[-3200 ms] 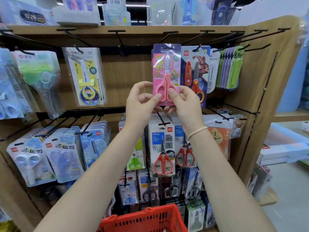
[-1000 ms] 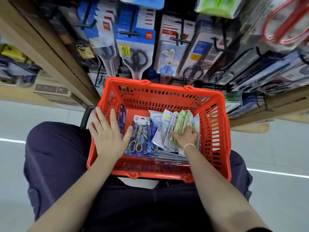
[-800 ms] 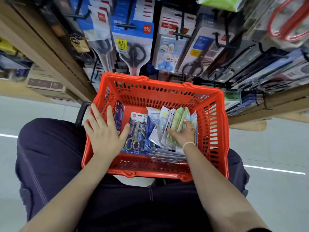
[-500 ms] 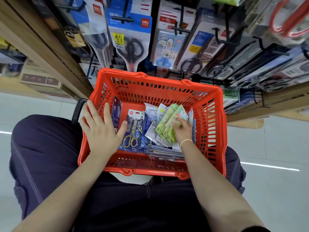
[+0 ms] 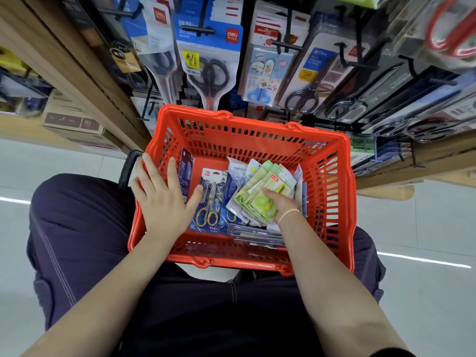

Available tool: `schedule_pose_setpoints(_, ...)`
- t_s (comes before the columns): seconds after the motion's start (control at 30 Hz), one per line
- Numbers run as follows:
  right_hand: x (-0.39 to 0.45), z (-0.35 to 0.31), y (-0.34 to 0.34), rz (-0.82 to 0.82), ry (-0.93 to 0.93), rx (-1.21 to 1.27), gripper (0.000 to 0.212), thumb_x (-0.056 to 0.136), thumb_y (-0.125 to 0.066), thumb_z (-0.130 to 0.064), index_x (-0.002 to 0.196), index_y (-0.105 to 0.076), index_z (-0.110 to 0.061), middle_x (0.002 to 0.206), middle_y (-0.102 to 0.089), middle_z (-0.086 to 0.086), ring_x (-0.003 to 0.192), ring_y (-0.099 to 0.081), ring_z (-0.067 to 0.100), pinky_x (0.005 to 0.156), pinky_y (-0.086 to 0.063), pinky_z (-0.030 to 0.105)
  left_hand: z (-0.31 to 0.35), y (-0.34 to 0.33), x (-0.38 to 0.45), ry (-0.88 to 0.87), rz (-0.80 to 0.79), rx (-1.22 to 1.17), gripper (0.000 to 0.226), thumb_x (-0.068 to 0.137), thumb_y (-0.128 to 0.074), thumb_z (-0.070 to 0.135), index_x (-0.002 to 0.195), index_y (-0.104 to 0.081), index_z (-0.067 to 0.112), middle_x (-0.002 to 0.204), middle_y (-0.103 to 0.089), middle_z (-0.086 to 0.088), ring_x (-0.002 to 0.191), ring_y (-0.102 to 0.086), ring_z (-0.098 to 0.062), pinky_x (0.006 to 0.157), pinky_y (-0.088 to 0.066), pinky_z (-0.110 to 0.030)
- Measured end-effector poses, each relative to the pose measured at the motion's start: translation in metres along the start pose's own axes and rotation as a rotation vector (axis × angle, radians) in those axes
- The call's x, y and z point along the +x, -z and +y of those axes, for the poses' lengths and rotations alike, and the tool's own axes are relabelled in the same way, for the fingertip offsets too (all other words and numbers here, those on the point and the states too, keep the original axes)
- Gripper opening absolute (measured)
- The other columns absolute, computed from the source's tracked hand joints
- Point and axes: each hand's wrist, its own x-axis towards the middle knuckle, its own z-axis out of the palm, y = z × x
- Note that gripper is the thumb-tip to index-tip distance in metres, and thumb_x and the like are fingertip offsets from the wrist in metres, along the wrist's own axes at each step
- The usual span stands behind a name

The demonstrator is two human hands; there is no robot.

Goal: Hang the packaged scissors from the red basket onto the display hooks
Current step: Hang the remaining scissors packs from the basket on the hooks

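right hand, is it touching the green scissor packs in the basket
Touching. The head view shows the right hand with its fingers curled around the fanned green scissor packs inside the red basket, with no gap visible.

The floor is pale and glossy, and a thin white line runs across it on the right, with another short piece at the left edge. At the far side stands a wooden display rack with black metal hooks full of hanging packages. Low on the far left, brown cardboard boxes sit on a shelf. The light is bright and even.
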Motion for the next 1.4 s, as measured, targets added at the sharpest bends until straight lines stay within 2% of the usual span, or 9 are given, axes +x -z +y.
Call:
schedule_pose_setpoints(0.13, -0.011, 0.000, -0.007, -0.010, 0.055, 0.008, 0.095, 0.080, -0.086, -0.021, 0.154, -0.029, -0.003, 0.151, -0.045, 0.008, 0.136, -0.047, 0.032, 0.103, -0.040, 0.048, 0.000, 0.000, 0.001, -0.005, -0.018, 0.005, 0.083, 0.097, -0.037, 0.067, 0.152, -0.040, 0.005, 0.160, -0.021, -0.039, 0.145, -0.027, -0.057, 0.107, -0.027, -0.067)
schedule_pose_setpoints(0.5, -0.063, -0.010, -0.017, -0.205, 0.252, -0.018, 0.101, 0.075, -0.089, -0.018, 0.156, -0.029, -0.012, 0.153, -0.044, 0.006, 0.139, -0.043, 0.027, 0.113, -0.034, 0.050, 0.004, 0.014, 0.002, 0.033, -0.105, -0.073, 0.088, 0.093, -0.038, 0.069, 0.150, -0.042, 0.003, 0.157, -0.026, -0.040, 0.144, -0.028, -0.058, 0.110, -0.027, -0.067)
schedule_pose_setpoints(0.6, -0.099, -0.028, -0.013, -0.412, 0.313, -0.054, 0.062, 0.081, -0.082, -0.009, 0.135, -0.053, -0.012, 0.130, -0.061, 0.003, 0.120, -0.057, 0.022, 0.101, -0.045, 0.044, 0.016, 0.035, 0.007, 0.011, -0.116, -0.308, 0.095, 0.090, -0.045, 0.068, 0.154, -0.034, 0.000, 0.159, -0.028, -0.034, 0.150, -0.023, -0.051, 0.120, -0.019, -0.063)
schedule_pose_setpoints(0.7, -0.134, -0.041, -0.008, -0.564, 0.435, -0.056, 0.048, 0.078, -0.082, -0.003, 0.123, -0.067, -0.008, 0.118, -0.073, 0.014, 0.112, -0.069, 0.033, 0.097, -0.055, 0.048, 0.041, 0.069, 0.018, 0.022, -0.424, -0.836, 0.100, 0.089, -0.061, 0.069, 0.162, -0.021, 0.014, 0.159, -0.040, -0.010, 0.148, -0.035, -0.025, 0.121, -0.029, -0.044)
schedule_pose_setpoints(0.8, -0.168, -0.051, -0.005, -0.626, 0.540, -0.026, 0.041, 0.085, -0.075, -0.002, 0.124, -0.066, -0.005, 0.118, -0.073, 0.017, 0.111, -0.069, 0.035, 0.097, -0.056, 0.047, 0.064, 0.106, 0.028, 0.180, -0.699, -1.236, 0.096, 0.069, -0.070, 0.080, 0.147, -0.050, 0.027, 0.135, -0.066, 0.005, 0.125, -0.063, -0.015, 0.110, -0.047, -0.044)
schedule_pose_setpoints(0.9, -0.200, -0.060, 0.000, -0.662, 0.632, 0.024, 0.039, 0.085, -0.075, -0.007, 0.123, -0.067, -0.001, 0.118, -0.072, 0.019, 0.111, -0.069, 0.036, 0.098, -0.055, 0.048, 0.076, 0.132, 0.027, 0.131, -0.764, -1.425, 0.057, 0.082, -0.079, 0.049, 0.133, -0.062, 0.031, 0.126, -0.073, 0.008, 0.119, -0.068, -0.015, 0.106, -0.050, -0.042)
schedule_pose_setpoints(1.1, -0.261, -0.087, 0.007, -0.531, 0.901, -0.035, 0.051, 0.077, -0.084, -0.042, 0.121, -0.070, -0.021, 0.118, -0.075, 0.003, 0.112, -0.070, 0.025, 0.104, -0.051, 0.053, 0.078, 0.204, 0.035, 0.125, -0.626, -1.635, 0.036, 0.091, -0.067, 0.024, 0.128, -0.065, 0.022, 0.117, -0.077, 0.002, 0.108, -0.073, -0.018, 0.085, -0.057, -0.028)
schedule_pose_setpoints(1.23, -0.305, -0.107, 0.009, -0.528, 1.067, -0.035, 0.041, 0.088, -0.077, -0.027, 0.126, -0.065, -0.019, 0.119, -0.074, 0.001, 0.111, -0.070, 0.022, 0.101, -0.053, 0.051, 0.076, 0.244, 0.048, 0.119, -0.443, -1.735, 0.049, 0.078, -0.073, 0.026, 0.126, -0.067, 0.016, 0.118, -0.076, -0.005, 0.113, -0.071, -0.025, 0.099, -0.054, -0.041)
schedule_pose_setpoints(1.4, -0.354, -0.131, -0.004, -0.533, 1.216, -0.086, 0.035, 0.085, -0.081, -0.023, 0.117, -0.067, -0.023, 0.113, -0.076, 0.000, 0.106, -0.072, 0.022, 0.095, -0.056, 0.046, 0.068, 0.284, 0.073, 0.176, -0.179, -1.849, 0.031, 0.095, -0.067, 0.012, 0.126, -0.066, 0.010, 0.114, -0.076, -0.015, 0.100, -0.074, -0.032, 0.088, -0.058, -0.046)
